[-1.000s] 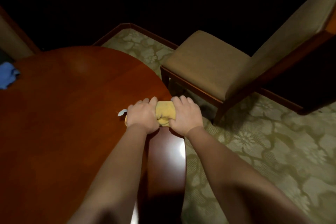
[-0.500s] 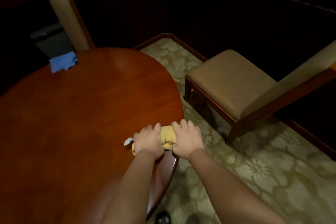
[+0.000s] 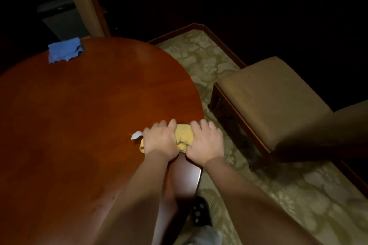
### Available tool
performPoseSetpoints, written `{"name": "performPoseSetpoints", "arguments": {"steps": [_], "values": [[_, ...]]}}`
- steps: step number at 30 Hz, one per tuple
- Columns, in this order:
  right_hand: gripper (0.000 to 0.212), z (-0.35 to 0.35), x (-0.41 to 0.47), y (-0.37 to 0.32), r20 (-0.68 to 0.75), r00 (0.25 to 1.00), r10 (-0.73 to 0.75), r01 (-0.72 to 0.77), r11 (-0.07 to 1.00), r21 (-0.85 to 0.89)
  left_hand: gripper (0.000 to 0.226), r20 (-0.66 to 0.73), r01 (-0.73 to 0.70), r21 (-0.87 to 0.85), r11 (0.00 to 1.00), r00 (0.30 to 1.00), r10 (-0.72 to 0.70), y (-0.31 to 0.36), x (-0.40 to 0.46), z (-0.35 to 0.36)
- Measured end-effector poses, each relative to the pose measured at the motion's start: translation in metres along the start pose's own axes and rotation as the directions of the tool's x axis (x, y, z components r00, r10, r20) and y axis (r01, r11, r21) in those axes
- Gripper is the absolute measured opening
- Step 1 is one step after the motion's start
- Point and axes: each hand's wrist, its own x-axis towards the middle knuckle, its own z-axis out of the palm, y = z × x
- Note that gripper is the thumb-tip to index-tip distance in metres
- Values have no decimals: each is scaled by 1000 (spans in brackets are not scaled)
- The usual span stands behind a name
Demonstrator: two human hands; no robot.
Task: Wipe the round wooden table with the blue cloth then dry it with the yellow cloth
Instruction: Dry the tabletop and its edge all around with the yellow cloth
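The round wooden table fills the left of the view, reddish brown and glossy. A bunched yellow cloth with a pale tag lies at the table's right edge. My left hand grips its left end and my right hand grips its right end, fingers curled over it, both bearing down on the tabletop. Most of the cloth is hidden under my hands. The crumpled blue cloth lies by itself at the table's far left edge, well away from both hands.
A tan upholstered chair stands on the patterned carpet just right of the table. Another chair back rises behind the table's far edge. My dark shoe shows below the table edge. The surroundings are dark.
The view has swung left and down, bringing the blue cloth further into the picture. Both hands keep hold of the yellow cloth at the table's right edge.
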Motion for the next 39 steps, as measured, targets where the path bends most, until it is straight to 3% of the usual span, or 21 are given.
{"name": "performPoseSetpoints", "arguments": {"steps": [5,11,17,23,34,39], "values": [[55,-9,80,15,78,995,-61,62,998,-11,48,-5,50,-42,998,999,-50,2,71,-15],[52,-6,163,22,61,994,-94,94,996,0,49,-33,112,-51,992,993,-113,-8,147,-29],[55,-5,189,23,52,991,-120,119,993,18,49,-20,105,-61,993,994,-107,-14,170,-37],[54,-21,160,23,150,974,-167,168,986,10,48,39,157,-103,982,987,-153,-6,129,-37],[54,-34,9,35,243,949,-200,197,980,37,43,75,200,-94,975,978,-194,40,-24,-9],[53,-33,13,36,276,933,-231,225,973,53,42,48,245,-102,964,969,-241,41,-25,-4]]}}
